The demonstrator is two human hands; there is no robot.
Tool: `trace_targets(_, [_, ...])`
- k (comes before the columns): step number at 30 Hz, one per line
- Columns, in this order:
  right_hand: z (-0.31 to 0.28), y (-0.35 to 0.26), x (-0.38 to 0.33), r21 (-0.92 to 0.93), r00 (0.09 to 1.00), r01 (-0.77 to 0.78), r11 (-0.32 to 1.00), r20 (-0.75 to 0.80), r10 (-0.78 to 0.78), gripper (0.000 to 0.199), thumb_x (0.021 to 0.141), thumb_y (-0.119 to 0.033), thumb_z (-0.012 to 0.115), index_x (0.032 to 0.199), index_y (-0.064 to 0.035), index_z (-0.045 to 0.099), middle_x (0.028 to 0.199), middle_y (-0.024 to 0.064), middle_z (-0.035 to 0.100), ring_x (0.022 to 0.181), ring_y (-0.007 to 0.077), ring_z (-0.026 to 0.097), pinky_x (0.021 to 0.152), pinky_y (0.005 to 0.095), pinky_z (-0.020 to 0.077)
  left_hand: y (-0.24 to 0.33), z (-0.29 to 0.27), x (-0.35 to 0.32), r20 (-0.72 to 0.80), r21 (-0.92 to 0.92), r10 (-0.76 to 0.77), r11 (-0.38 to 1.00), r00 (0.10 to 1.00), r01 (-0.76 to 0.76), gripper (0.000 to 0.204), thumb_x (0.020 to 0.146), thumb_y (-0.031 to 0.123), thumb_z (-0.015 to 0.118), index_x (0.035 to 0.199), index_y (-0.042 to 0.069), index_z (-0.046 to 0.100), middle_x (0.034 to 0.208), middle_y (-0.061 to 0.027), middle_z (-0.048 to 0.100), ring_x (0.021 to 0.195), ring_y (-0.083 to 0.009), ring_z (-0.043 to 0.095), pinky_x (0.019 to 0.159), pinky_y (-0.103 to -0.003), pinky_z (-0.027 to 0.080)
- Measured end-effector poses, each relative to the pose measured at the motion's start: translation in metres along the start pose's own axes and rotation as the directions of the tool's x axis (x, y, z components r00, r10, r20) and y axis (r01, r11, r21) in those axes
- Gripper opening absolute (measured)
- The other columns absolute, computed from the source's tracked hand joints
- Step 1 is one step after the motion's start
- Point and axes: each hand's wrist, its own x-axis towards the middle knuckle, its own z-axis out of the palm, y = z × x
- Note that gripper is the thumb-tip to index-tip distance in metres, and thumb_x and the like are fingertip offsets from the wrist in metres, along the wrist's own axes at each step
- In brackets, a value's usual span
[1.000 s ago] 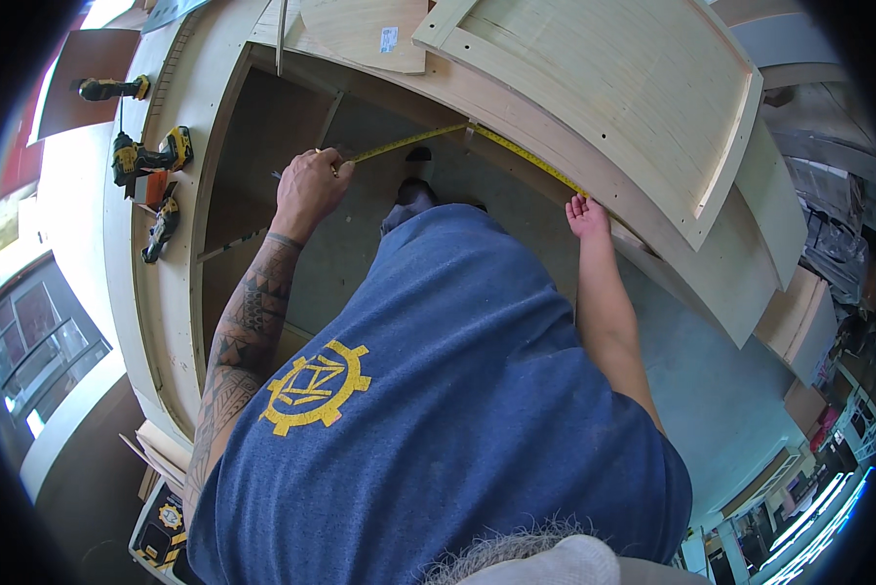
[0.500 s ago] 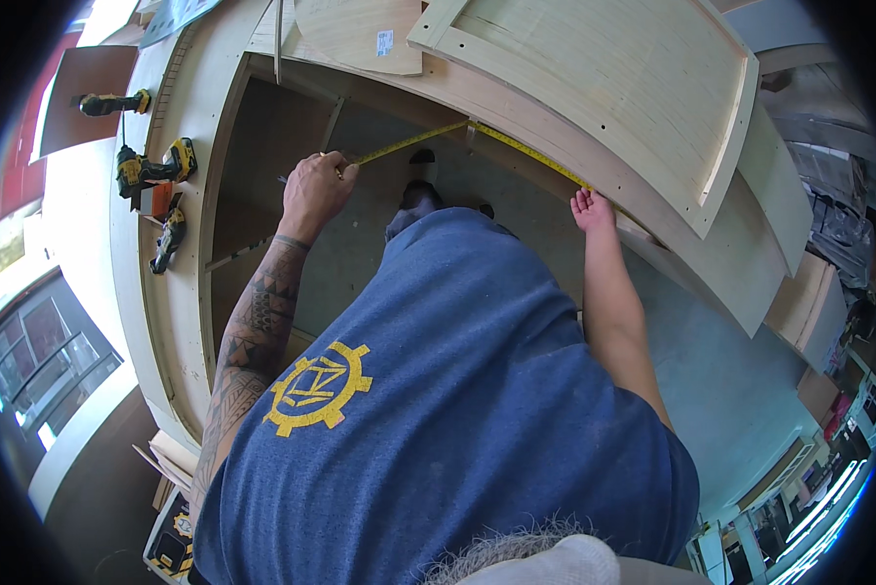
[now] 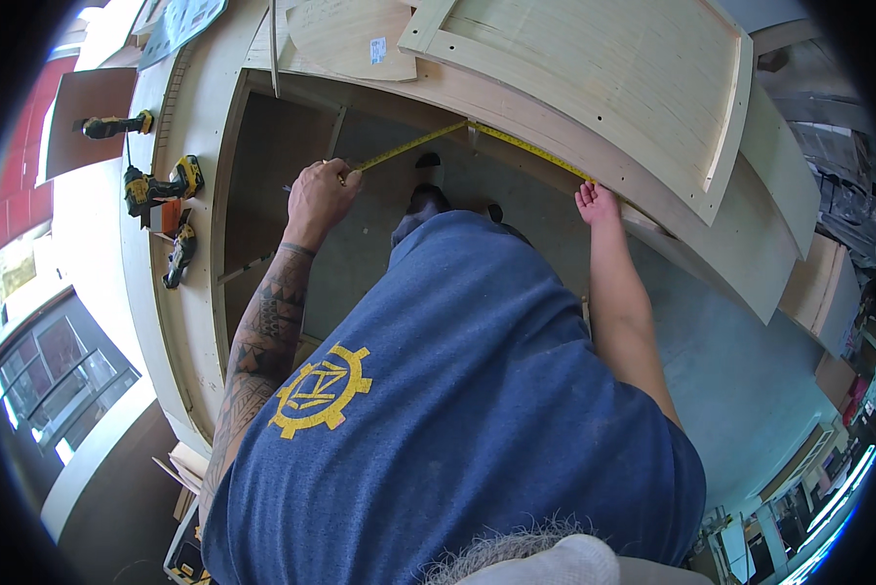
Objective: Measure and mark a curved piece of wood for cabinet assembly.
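Note:
A yellow measuring tape (image 3: 414, 144) stretches between my hands in front of the pale wooden cabinet frame (image 3: 516, 109). It bends at a small upright piece under the panel edge. My left hand (image 3: 321, 203), at the end of a tattooed forearm, is closed on the tape's left part; a thin tip pokes out on that hand's far left side, too small to name. Curled fingers of my right hand (image 3: 597, 203) hold the tape's right end against the panel's lower edge. The tape's case does not show.
Two yellow-and-black drills (image 3: 161, 185) and a smaller power tool (image 3: 180, 252) stand on the wooden ledge (image 3: 170, 322) at left. A framed wooden panel (image 3: 594, 78) lies on the cabinet top, beside a curved board (image 3: 350, 37). Thin sheets (image 3: 750, 263) overhang at right.
The whole view has shifted slightly. Both hands keep their hold on the tape, which stays stretched along the same bent line.

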Motion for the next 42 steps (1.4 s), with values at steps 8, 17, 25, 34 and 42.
trace_targets(8, [0.003, 0.0, -0.007, 0.028, 1.0, 0.003, 1.0, -0.012, -0.003, 0.016, 0.104, -0.024, 0.056, 0.105, -0.0102, 0.064, 0.099, 0.0006, 0.066, 0.1, 0.0176, 0.062, 0.105, 0.042, 0.0447, 0.007, -0.006, 0.001, 0.031, -0.005, 0.003, 1.0, 1.0, -0.003, 0.032, 0.088, 0.033, 0.063, 0.097, 0.005, 0.075, 0.095, -0.0179, 0.07, 0.097, -0.0353, 0.067, 0.089, -0.045, 0.052])
trace_targets(17, [0.001, 0.001, -0.006, 0.032, 1.0, 0.002, 0.999, -0.027, -0.001, 0.017, 0.105, -0.024, 0.054, 0.105, -0.0104, 0.063, 0.1, 0.0011, 0.067, 0.1, 0.0178, 0.063, 0.105, 0.0421, 0.0456, 0.009, -0.008, 0.001, 0.046, -0.01, 0.005, 1.0, 0.999, -0.004, 0.033, 0.088, 0.034, 0.064, 0.097, 0.004, 0.075, 0.096, -0.0183, 0.071, 0.097, -0.0355, 0.067, 0.089, -0.045, 0.052])
trace_targets(25, [-0.003, 0.001, 0.003, 0.027, 1.0, -0.007, 1.0, -0.008, 0.007, 0.014, 0.104, -0.025, 0.055, 0.105, -0.0135, 0.064, 0.101, -0.0008, 0.067, 0.094, 0.0155, 0.064, 0.102, 0.0414, 0.0472, 0.005, -0.003, 0.001, 0.032, -0.015, 0.018, 1.0, 0.999, -0.018, 0.033, 0.088, 0.034, 0.065, 0.097, 0.004, 0.075, 0.096, -0.0185, 0.071, 0.097, -0.0355, 0.067, 0.089, -0.045, 0.052])
trace_targets(34, [0.001, 0.002, -0.002, 0.048, 1.0, 0.0, 0.999, -0.011, 0.001, 0.014, 0.104, -0.024, 0.056, 0.107, -0.0121, 0.064, 0.1, 0.0015, 0.067, 0.099, 0.0183, 0.063, 0.104, 0.0429, 0.046, 0.004, -0.003, 0.0, 0.025, -0.017, 0.018, 1.0, 1.0, -0.017, 0.033, 0.087, 0.035, 0.065, 0.096, 0.005, 0.075, 0.095, -0.0179, 0.071, 0.096, -0.035, 0.068, 0.088, -0.045, 0.053])
trace_targets(42, [-0.003, 0.002, 0.002, 0.039, 1.0, 0.003, 0.999, 0.003, -0.004, 0.013, 0.103, -0.024, 0.057, 0.106, -0.0136, 0.064, 0.1, 0.0003, 0.067, 0.096, 0.0169, 0.064, 0.102, 0.0426, 0.0474, 0.005, -0.003, 0.001, 0.028, -0.018, 0.032, 0.999, 0.999, -0.031, 0.034, 0.086, 0.036, 0.065, 0.098, 0.006, 0.075, 0.095, -0.0177, 0.071, 0.095, -0.035, 0.068, 0.088, -0.045, 0.053])
